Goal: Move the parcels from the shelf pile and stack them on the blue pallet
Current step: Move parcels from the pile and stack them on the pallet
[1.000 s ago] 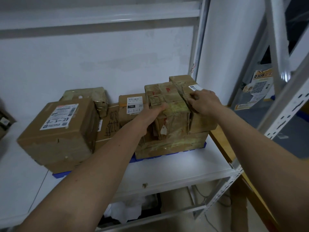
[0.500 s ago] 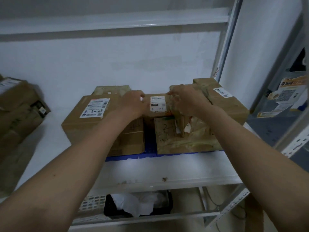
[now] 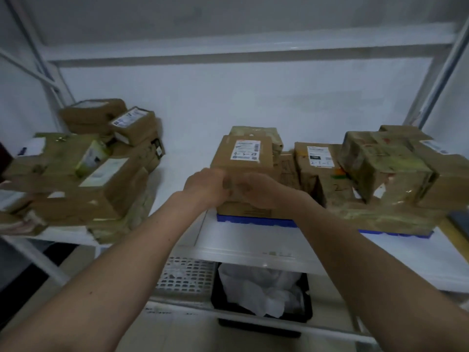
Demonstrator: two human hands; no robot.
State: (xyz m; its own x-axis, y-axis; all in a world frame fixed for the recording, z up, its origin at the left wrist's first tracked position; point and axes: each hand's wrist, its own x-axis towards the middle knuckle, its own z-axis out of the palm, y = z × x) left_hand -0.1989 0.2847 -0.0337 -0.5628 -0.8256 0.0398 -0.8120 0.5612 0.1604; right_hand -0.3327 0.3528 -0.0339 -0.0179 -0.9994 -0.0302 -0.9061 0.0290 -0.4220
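— Looking at the labelled box point(image 3: 243, 161), how much of it can be seen?

— Its top and white label are seen plainly; its near face is covered by both hands. It is set on the left end of the blue pallet point(image 3: 256, 221), on the white shelf point(image 3: 253, 246). Only a strip of the pallet's front edge is shown under the parcels.

— And the hands?

— The left hand point(image 3: 205, 186) and right hand point(image 3: 256, 190) are brought together at the box's near top edge. The fingers are curled, but the frame is blurred there, so it cannot be told whether the box is gripped or only touched.

— What else is hard to make out?

— A taped parcel point(image 3: 380, 166) is stacked on the pallet's right side, partly hiding the boxes behind it. A small box point(image 3: 317, 158) with a written label is wedged between the two. The shelf pile point(image 3: 83, 174) at the left is cut by the frame edge. Below, a black bin point(image 3: 261, 295) with white wrapping is half hidden by the shelf.

— What has changed?

— Half a second ago the hands were spread apart, the left on the labelled box and the right on the taped parcel. The pile was barely seen then; far more of it is shown now.
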